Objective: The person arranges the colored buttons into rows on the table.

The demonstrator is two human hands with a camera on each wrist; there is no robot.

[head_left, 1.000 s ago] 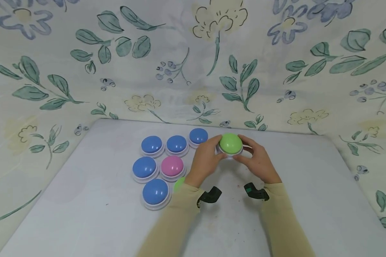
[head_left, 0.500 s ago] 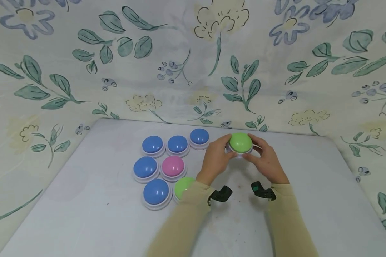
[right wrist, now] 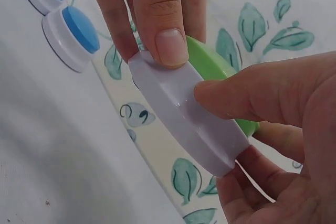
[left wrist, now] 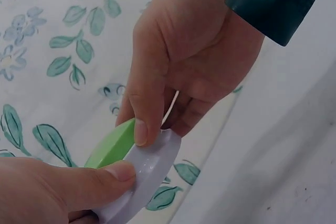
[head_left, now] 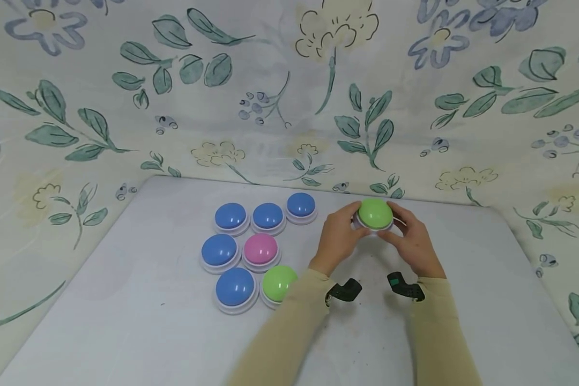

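Note:
A green dome push button with a white base is held between both hands near the back of the table. My left hand grips its left side, and my right hand grips its right side. Both thumbs press on the front of the white base, fingers curling round behind. In the wrist views the button is raised, with shadow on the table below. A second green button sits at the group's front right, partly covered by the left sleeve.
Left of the hands, several blue buttons and one pink button stand close together on the white table. The back blue button is nearest the left hand. A flower-patterned cloth rises behind the table's back edge.
Both hands have moved right together with the green button, away from the blue ones. The second green button has come out from behind the left forearm.

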